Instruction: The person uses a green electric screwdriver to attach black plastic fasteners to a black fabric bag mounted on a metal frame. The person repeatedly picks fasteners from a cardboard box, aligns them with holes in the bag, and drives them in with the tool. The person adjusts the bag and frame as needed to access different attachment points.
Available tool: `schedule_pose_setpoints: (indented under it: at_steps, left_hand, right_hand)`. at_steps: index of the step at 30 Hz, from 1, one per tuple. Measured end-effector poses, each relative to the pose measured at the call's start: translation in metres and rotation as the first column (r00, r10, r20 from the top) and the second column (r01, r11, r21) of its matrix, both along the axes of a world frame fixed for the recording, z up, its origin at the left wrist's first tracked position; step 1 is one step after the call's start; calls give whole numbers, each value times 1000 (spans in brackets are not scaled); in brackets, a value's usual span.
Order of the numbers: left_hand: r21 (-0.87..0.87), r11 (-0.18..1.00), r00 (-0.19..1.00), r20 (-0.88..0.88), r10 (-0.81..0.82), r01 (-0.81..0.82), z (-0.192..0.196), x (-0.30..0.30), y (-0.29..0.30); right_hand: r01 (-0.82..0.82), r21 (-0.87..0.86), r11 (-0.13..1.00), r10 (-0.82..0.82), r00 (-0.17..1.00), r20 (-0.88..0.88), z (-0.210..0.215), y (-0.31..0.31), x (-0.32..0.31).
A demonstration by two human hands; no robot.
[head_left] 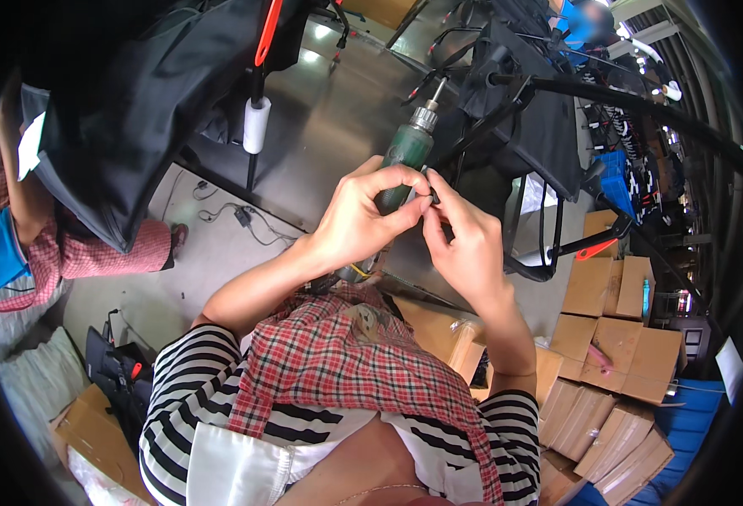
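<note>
My left hand (356, 211) and my right hand (466, 240) meet in front of me, thumbs and fingertips pinched together. Between the fingertips is a small dark part (434, 195), mostly covered by the fingers; its kind does not show. Just behind my left hand is a green power screwdriver (411, 145) with a silver chuck and a long bit pointing away from me. My left fingers hide part of its body, and what supports it cannot be made out. At the right, close to my right hand, stands a black tubular frame with dark fabric (527, 126).
Large black fabric (177, 93) hangs at the left, beside a pole with a white foam sleeve (256, 125). A co-worker in a checked apron (114, 250) is at far left. Cables (241, 215) lie on the grey surface. Cardboard boxes (611, 354) stand at the lower right.
</note>
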State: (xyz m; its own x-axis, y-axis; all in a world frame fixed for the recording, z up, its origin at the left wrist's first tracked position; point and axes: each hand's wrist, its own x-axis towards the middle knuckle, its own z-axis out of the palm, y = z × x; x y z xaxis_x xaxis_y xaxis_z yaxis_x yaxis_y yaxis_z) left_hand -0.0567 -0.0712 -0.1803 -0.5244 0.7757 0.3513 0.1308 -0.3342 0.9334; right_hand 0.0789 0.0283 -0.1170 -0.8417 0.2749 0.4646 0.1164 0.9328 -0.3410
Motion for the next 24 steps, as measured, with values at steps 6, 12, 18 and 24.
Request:
schedule_pose_setpoints:
  at_steps: [6, 12, 18, 24]
  left_hand:
    - [-80, 983, 985, -14, -169, 168, 9, 12, -13]
    - [-143, 932, 942, 3, -335, 332, 4, 24, -23]
    - [-364, 837, 899, 5, -437, 409, 3, 23, -68]
    - [-553, 797, 920, -128, -371, 244, -20, 23, -108]
  right_hand:
    - [-96, -268, 959, 92, 995, -27, -10, 7, 35]
    - [-26, -151, 988, 25, 1000, -7, -15, -5, 66]
    - [-22, -726, 687, 297, 921, 253, -97, -31, 91]
    - [-281, -750, 599, 609, 768, 198, -169, -90, 60]
